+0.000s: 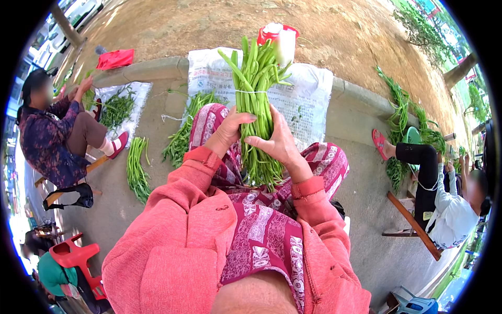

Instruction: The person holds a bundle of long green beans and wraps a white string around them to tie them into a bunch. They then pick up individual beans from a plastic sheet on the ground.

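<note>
A thick bunch of green leafy-vegetable stems [257,106] stands upright over my lap, cut ends up and leaves down. A thin white tie [251,92] circles it above my hands. My left hand [231,127] grips the bunch from the left, thumb across the stems. From the right, my right hand [277,139] clasps it, its thumb lying over the front. Loose leafy stems [182,137] lie beside my left knee, with a white string [171,117] near them. Behind the bunch, a printed white woven sack [310,106] is spread on the ground.
A red bucket [290,28] stands beyond the sack. Another vegetable bunch [137,167] lies on the pavement at left. A seated person [55,125] handles greens by a white sheet [141,92]. At right, another seated person [451,216] is near a green basin [412,136]. A concrete kerb [157,68] crosses ahead.
</note>
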Demonstrator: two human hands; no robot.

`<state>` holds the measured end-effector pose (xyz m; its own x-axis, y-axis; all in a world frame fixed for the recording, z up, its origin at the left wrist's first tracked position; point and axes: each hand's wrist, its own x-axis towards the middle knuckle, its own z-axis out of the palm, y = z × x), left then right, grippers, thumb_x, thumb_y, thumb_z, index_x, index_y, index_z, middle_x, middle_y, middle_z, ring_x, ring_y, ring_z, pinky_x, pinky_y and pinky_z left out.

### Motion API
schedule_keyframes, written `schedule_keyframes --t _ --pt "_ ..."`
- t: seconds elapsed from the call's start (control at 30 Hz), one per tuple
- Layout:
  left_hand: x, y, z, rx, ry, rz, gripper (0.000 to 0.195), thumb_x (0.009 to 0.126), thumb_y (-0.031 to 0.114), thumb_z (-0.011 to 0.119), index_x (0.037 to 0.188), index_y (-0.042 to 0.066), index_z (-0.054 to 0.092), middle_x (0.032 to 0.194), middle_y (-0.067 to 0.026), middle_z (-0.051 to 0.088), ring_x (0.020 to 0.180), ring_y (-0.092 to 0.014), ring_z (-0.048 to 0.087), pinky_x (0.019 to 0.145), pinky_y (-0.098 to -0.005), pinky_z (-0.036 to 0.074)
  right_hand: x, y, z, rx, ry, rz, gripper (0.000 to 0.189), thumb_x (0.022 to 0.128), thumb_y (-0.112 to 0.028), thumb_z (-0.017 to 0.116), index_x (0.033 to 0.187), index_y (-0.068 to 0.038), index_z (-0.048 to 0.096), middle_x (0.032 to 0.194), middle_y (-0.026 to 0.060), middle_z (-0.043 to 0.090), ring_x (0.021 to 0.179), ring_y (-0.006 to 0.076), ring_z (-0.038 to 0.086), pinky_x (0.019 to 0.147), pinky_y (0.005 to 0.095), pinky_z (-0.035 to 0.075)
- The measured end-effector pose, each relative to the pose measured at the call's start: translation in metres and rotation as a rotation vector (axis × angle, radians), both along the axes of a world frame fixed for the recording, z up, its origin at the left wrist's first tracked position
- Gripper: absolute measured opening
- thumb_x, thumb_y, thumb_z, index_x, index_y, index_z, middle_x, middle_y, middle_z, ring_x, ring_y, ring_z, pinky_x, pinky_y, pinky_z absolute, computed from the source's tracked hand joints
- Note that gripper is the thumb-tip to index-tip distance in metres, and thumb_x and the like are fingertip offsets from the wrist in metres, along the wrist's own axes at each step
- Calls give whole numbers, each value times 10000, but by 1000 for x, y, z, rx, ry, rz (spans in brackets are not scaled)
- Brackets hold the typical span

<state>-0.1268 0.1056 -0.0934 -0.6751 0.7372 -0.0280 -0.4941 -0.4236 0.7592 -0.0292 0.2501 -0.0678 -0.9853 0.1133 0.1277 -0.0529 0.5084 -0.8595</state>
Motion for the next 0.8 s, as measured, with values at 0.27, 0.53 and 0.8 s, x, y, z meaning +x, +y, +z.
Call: schedule_keyframes --t 0.27,0.53,0.8 --pt "2 15 -4 -218 -8 74 359 783 128 638 1114 -2 584 988 -91 652 843 -196 648 778 -330 542 8 -3 -43 -438 -63 -98 1245 572 -453 881 1446 75 169 1368 261 395 1279 311 423 1056 389 364" --pt "-1 39 -3 -293 -252 105 335 801 140 734 1084 16 605 944 -77 659 806 -189 651 767 -338 540 9 -10 -46 -522 -66 -107 973 617 -209 865 1383 -2 301 1222 135 515 1107 230 537 955 361 449" --pt "-19 40 27 -214 -221 38 486 836 208 722 1237 12 528 1164 -103 572 1068 -213 546 932 -371 446 5 26 -51 -1475 -126 3 443 810 -148 612 1206 25 514 1020 154 643 901 254 648 814 364 551"
